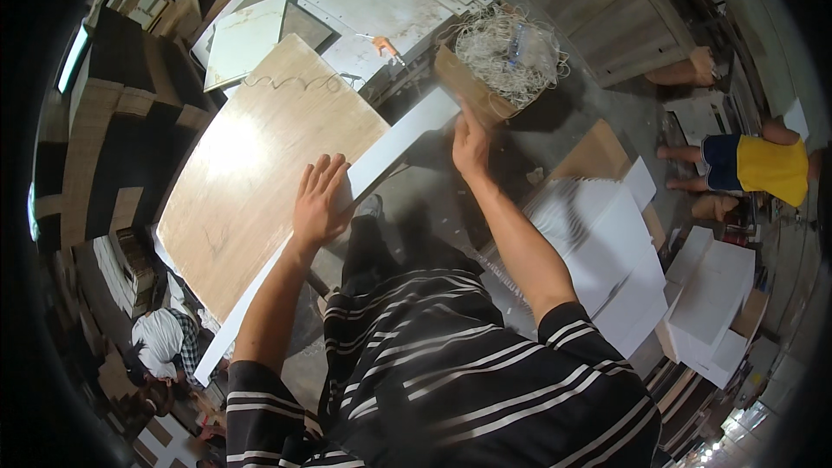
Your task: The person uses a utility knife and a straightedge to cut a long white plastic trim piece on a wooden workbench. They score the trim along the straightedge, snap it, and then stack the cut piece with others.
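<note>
A long white strip (407,140) runs diagonally along the near edge of a light wooden board (260,173). My left hand (321,204) lies flat with fingers spread, over the strip and the board's edge. At the far right end of the strip is my right hand (471,147), its fingers bent against the strip's edge; its palm side is hidden. An orange-handled tool (381,46), perhaps an air blow gun, lies on the pale surface beyond the board.
A cardboard box (468,78) heaped with tangled pale strands stands just beyond my right hand. White panels (598,243) are stacked at my right. Dark stacked pieces (130,139) rise at the left. A person in a yellow top (771,169) is far right; another person (165,342) is lower left.
</note>
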Available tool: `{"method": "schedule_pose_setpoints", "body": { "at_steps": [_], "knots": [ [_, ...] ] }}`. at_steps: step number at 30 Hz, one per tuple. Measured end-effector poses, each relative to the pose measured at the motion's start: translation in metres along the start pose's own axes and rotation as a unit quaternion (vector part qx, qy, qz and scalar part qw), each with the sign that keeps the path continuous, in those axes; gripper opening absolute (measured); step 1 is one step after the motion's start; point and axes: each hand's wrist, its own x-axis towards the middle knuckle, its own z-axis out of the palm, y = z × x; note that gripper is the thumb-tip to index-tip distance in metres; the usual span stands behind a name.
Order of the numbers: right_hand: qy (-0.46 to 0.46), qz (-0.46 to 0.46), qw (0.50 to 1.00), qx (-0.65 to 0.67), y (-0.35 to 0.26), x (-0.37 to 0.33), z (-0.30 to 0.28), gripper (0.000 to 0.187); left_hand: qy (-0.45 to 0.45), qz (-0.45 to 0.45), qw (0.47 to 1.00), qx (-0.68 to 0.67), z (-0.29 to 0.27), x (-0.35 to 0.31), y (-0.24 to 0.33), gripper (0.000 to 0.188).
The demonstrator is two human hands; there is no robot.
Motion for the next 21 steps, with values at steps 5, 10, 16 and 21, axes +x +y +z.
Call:
{"method": "schedule_pose_setpoints", "body": {
  "at_steps": [5, 10, 16, 21],
  "knots": [
    [0.004, 0.012, 1.0, 0.021, -0.012, 0.001, -0.002, 0.041, -0.009, -0.001, 1.0, -0.005, 0.001, -0.002, -0.002, 0.078],
    [-0.069, 0.115, 0.989, 0.057, -0.02, 0.002, -0.012, 0.04, 0.005, 0.003, 1.0, -0.007, 0.005, -0.002, -0.003, 0.077],
    [0.034, -0.006, 0.999, -0.036, -0.014, -0.006, 0.012, 0.047, -0.002, -0.002, 1.0, -0.001, 0.007, -0.002, -0.005, 0.078],
    [0.038, -0.002, 0.999, -0.016, -0.017, -0.031, 0.028, 0.048, -0.003, -0.002, 1.0, -0.001, 0.007, -0.002, -0.006, 0.079]
  ]
}}
